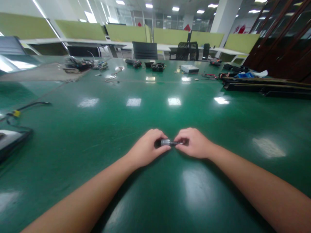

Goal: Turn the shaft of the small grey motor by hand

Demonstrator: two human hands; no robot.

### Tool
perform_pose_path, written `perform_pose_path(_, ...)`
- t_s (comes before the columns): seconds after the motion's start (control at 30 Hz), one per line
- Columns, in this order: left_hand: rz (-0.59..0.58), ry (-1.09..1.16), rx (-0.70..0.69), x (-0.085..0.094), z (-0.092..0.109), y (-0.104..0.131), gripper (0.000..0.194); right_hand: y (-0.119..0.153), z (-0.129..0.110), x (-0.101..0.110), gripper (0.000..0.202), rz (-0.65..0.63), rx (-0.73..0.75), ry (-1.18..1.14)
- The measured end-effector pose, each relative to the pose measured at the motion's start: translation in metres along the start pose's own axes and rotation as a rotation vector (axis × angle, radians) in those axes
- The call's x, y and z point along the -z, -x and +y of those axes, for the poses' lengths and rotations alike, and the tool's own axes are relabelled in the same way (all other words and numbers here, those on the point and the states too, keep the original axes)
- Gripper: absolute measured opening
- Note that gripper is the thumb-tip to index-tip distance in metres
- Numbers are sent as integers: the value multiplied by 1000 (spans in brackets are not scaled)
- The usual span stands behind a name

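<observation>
A small dark cylindrical object (165, 142) with a grey, clear-looking section lies level between my two hands, just above or on the green table (145, 116). My left hand (148, 147) has its thumb and fingers closed round the object's thicker left part. The thin dark right part of the object is pinched by my right hand (193, 142), its thumb below and fingers above. The fingertips of both hands are close together. What exactly the object is cannot be made out.
Long black strips (267, 88) are stacked at the right. A white box (189, 69), black parts (157, 66) and a tangle of cables and parts (75, 64) lie along the far side. A device (9, 139) with a cable sits at the left edge.
</observation>
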State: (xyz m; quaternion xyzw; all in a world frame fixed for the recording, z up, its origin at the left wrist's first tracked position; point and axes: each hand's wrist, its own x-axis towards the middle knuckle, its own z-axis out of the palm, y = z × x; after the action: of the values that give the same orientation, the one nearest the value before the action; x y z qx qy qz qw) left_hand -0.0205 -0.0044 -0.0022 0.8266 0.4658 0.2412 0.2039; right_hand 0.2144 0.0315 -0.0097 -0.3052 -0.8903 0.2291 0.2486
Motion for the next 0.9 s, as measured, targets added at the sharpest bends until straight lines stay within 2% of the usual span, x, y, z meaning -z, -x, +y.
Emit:
perform_pose_path(0.67,9,8,-15,1,-4,3,21,1,9,5,9,-30,-14,-40)
perform_pose_path(0.9,18,2,-1,0,-5,5,23,2,15,12,11,-40,-68,-25)
